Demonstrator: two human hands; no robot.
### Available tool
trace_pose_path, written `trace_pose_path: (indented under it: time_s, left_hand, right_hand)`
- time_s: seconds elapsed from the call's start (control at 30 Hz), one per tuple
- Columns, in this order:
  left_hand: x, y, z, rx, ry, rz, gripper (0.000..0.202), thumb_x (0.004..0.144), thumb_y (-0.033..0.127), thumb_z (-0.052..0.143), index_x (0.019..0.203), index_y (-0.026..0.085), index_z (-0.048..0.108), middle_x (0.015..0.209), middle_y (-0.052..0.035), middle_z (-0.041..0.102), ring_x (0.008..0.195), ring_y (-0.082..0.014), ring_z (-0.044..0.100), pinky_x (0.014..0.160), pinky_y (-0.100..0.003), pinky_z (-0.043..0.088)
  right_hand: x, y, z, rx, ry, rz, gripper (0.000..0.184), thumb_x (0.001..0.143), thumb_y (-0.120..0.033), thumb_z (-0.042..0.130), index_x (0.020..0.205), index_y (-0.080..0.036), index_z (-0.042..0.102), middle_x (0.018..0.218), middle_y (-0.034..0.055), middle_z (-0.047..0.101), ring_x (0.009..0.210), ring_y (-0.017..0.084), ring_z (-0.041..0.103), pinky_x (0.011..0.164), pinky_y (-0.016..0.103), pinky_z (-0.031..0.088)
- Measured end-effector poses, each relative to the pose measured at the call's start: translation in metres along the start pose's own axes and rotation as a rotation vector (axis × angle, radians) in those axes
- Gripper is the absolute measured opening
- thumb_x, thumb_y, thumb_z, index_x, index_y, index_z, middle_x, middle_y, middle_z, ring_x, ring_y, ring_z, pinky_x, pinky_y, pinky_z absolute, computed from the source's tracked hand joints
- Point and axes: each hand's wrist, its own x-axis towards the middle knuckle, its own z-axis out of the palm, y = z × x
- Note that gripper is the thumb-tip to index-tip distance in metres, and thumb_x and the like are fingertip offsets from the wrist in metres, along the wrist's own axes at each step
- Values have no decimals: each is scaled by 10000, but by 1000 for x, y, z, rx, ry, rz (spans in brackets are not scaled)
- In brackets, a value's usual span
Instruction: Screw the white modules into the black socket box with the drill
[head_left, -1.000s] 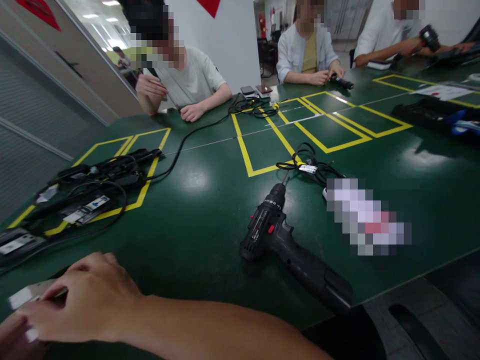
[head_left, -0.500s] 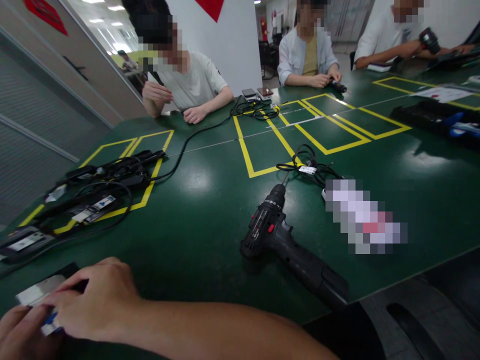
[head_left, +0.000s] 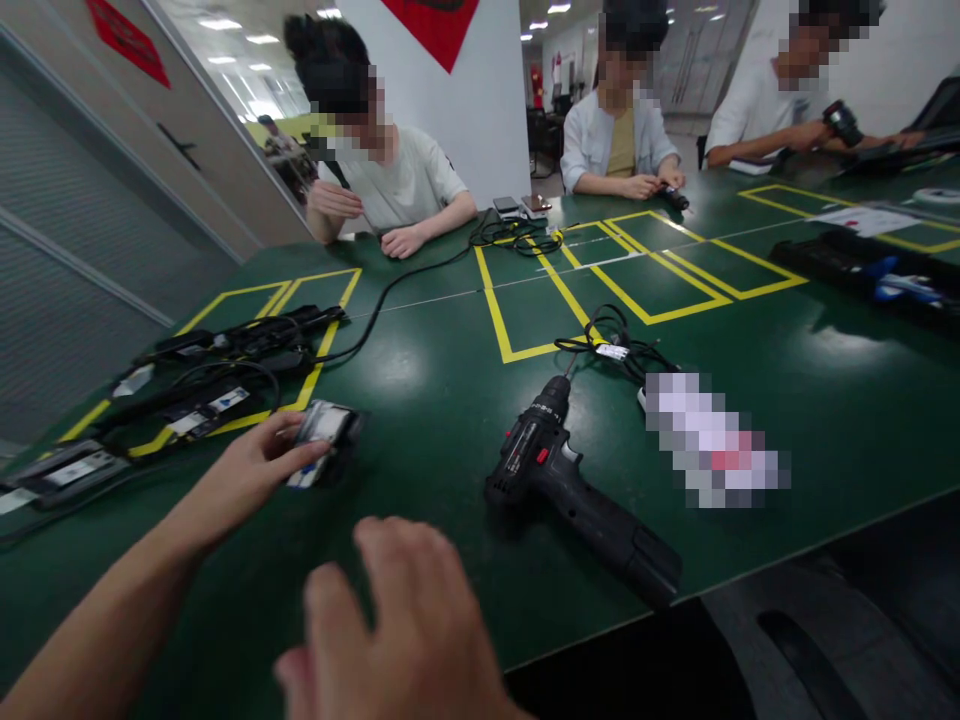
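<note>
My left hand (head_left: 277, 450) reaches in from the lower left, its thumb and fingers closed on a small flat packet (head_left: 326, 425). The packet has a whitish face, dark edges and a bit of blue; I cannot make out what is inside. Nearer to me my right hand (head_left: 412, 630) hovers over the table's front, slightly blurred, fingers apart with nothing in them. To its right a black cordless drill (head_left: 540, 450) lies on its side, a bit in its chuck.
Black cabled devices (head_left: 225, 360) lie inside yellow tape at left. A coiled cable (head_left: 615, 345) and a blurred-out pale object (head_left: 712, 440) lie beyond the drill on the green table (head_left: 420, 400). Three co-workers sit across. An open dark case (head_left: 862, 265) stands at right.
My left hand has carried the packet from the lower left corner forward and right. My right hand has let go of it and drawn back to the right. The view has shifted slightly.
</note>
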Motion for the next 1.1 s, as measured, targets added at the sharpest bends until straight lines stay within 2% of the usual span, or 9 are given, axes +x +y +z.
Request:
trace_pose_path:
  time_s: [0.03,0.1,0.2,0.3,0.43,0.63,0.8,0.93,1.1]
  left_hand:
    - [13,9,6,-53,-46,77,523,813,617,484,1161,234,408,1095,86,606,1013,-150,531,885,-257,408]
    - [39,33,21,-86,-151,186,489,810,540,540,1133,186,439,1065,41,615,967,-155,554,855,-261,422]
    - [77,77,47,-54,-248,279,533,728,523,621,1098,163,487,1029,-24,633,897,-188,591,771,-278,452]
    - [103,118,72,20,-281,418,523,661,479,671,1059,169,531,1022,-55,637,901,-216,598,745,-284,452]
    - [114,151,89,110,-438,599,433,654,407,652,1011,175,577,973,-40,648,851,-211,604,717,-277,447]
    - [103,154,86,200,-442,622,504,687,418,612,1129,181,563,1045,-40,642,893,-207,597,769,-277,438]
    - [97,143,90,129,-375,655,538,715,400,603,1202,184,524,1155,-61,604,1003,-216,574,865,-288,432]
    - [97,138,94,58,-357,656,550,711,393,613,1212,186,523,1158,-57,605,1000,-221,578,874,-304,435]
    - [100,133,95,28,-363,667,523,719,404,631,1190,200,532,1103,-46,621,968,-212,585,835,-296,439]
  right_hand:
    - [-5,17,-20,-151,56,56,404,880,-430,466,1195,-239,631,1303,102,631,1191,300,573,1008,445,485]
    - [-10,52,-55,-478,48,186,421,857,-396,516,1232,-235,613,1329,129,602,1225,304,542,1005,429,488]
    - [-10,94,-84,-599,27,331,590,786,-343,646,1317,-112,535,1305,264,572,1121,404,589,901,540,522]
    - [-10,113,-89,-623,-36,375,634,766,-366,670,1327,-110,523,1276,252,601,945,369,671,756,484,588]
    - [-11,111,-83,-627,-122,376,669,767,-295,661,1385,-137,459,1340,216,571,940,343,676,732,447,595]
    - [11,102,-73,-623,-191,367,717,753,-144,620,1425,-72,381,1355,305,524,894,389,673,652,493,577]
    - [21,105,-67,-554,-164,399,775,740,-91,611,1451,-50,306,1085,272,656,853,383,665,628,480,565]
    - [15,114,-78,-444,-167,390,816,717,-126,641,1460,-133,305,1078,202,662,863,363,672,678,476,563]
    - [8,119,-110,-292,-138,406,823,698,-188,651,1453,-178,325,1119,152,668,926,342,673,789,483,539]
